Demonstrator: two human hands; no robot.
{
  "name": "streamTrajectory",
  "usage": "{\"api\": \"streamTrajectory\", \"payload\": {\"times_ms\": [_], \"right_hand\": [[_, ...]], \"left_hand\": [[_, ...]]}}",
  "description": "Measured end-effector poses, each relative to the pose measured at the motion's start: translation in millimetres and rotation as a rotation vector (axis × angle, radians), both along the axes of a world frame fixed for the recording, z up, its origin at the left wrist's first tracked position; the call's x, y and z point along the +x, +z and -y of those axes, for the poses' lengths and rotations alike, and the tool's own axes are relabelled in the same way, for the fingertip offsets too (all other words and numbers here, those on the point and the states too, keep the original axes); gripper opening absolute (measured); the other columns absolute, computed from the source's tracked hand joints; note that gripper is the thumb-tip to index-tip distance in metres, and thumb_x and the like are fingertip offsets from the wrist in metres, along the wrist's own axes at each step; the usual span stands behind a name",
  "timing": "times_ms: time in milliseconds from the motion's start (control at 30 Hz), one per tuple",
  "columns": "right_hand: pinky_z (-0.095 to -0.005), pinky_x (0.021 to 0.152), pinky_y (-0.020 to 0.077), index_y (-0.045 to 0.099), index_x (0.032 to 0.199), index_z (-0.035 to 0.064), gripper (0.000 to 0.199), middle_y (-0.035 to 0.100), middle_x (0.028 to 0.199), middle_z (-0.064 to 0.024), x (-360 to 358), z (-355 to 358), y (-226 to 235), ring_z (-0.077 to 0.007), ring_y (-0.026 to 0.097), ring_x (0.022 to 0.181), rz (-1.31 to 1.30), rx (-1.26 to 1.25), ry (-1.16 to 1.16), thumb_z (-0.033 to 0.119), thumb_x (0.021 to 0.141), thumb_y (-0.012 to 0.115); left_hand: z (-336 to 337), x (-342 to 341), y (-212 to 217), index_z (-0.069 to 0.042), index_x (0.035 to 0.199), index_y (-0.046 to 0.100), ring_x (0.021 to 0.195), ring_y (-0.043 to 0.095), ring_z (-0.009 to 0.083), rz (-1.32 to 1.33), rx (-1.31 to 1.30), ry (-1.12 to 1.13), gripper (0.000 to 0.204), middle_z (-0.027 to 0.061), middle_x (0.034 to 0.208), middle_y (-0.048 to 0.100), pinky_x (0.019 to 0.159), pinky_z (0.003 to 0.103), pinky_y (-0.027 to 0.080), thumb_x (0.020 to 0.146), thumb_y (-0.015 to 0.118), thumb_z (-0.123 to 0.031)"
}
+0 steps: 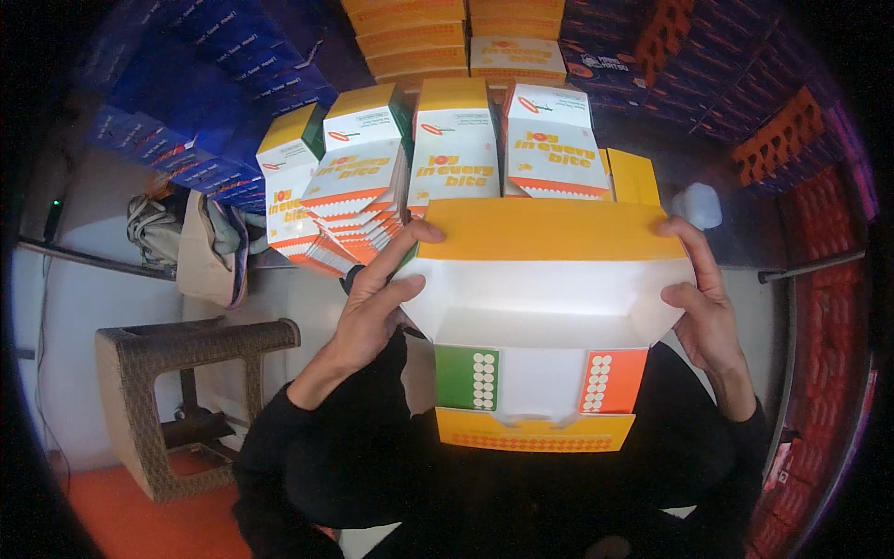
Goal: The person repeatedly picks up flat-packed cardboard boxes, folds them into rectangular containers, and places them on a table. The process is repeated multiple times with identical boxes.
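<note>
A partly folded cardboard food box (pixel 531 321) is held up over my lap, its white inside facing me. Its far flap is yellow, and its near side has a green and an orange panel with rows of white dots above a yellow flap. My left hand (pixel 377 289) grips the box's left corner, thumb inside and fingers behind the yellow flap. At the opposite corner my right hand (pixel 705 303) pinches the box the same way. Beyond it, stacks of flat box blanks (pixel 358 172) in white, orange and yellow lean on the dark table (pixel 643 140).
Blue boxes (pixel 223 65) are piled at the left, and yellow boxes (pixel 410 42) stand at the back. Red stacked boxes (pixel 819 307) line the right. A crumpled white item (pixel 698 205) lies on the table. A cloth bag (pixel 209 247) and a brown woven frame (pixel 130 401) are at the left.
</note>
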State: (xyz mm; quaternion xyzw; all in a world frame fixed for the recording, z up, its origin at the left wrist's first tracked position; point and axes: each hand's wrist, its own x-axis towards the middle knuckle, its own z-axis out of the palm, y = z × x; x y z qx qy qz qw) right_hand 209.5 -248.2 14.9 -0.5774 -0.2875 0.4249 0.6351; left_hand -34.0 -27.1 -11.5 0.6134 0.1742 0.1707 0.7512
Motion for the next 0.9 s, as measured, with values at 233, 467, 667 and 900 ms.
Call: {"api": "streamTrajectory", "payload": {"times_ms": [233, 467, 667, 900], "right_hand": [[-0.0296, 0.097, 0.0394, 0.047, 0.120, 0.0038, 0.053, 0.046, 0.124, -0.0068, 5, 2, -1, -0.0179, 0.045, 0.118, 0.032, -0.009, 0.009, -0.003, 0.068, 0.044], [-0.0302, 0.098, 0.0372, 0.047, 0.120, 0.0038, 0.051, 0.046, 0.124, -0.0065, 0, -4, 0, -0.0175, 0.044, 0.119, 0.054, 0.023, 0.012, -0.002, 0.069, 0.044], [-0.0323, 0.106, 0.0267, 0.045, 0.125, 0.0028, 0.047, 0.045, 0.126, -0.0077, -11, -9, 8, -0.0204, 0.039, 0.125, 0.398, 0.070, -0.165, 0.002, 0.078, 0.046], [-0.0371, 0.110, 0.0233, 0.035, 0.135, 0.0079, 0.052, 0.038, 0.136, -0.0138, -18, -6, 24, -0.0246, 0.032, 0.132, 0.932, 0.042, 0.034, 0.002, 0.086, 0.050]], "left_hand": [[-3, -2, -2, -0.002, 0.119, 0.050, 0.113, 0.046, 0.0156, -0.002, 0.043, -0.015, 0.037, 0.0074, 0.122, 0.047, 0.098, 0.029, 0.036, 0.083, 0.039, -0.001], [-9, -2, -3, -0.002, 0.122, 0.047, 0.119, 0.042, 0.0193, 0.010, 0.103, -0.061, 0.038, 0.0099, 0.125, 0.045, 0.103, 0.031, 0.030, 0.084, 0.041, -0.003], [17, 15, -7, -0.004, 0.144, 0.010, 0.133, 0.032, 0.0261, 0.010, 0.267, 0.157, 0.088, 0.0179, 0.141, 0.030, 0.109, 0.037, 0.029, 0.078, 0.068, -0.007], [17, 36, -25, 0.004, 0.132, 0.027, 0.111, 0.054, 0.0234, -0.171, 0.161, -0.005, 0.080, 0.0183, 0.123, 0.050, 0.090, 0.034, 0.047, 0.073, 0.079, -0.012]]}}
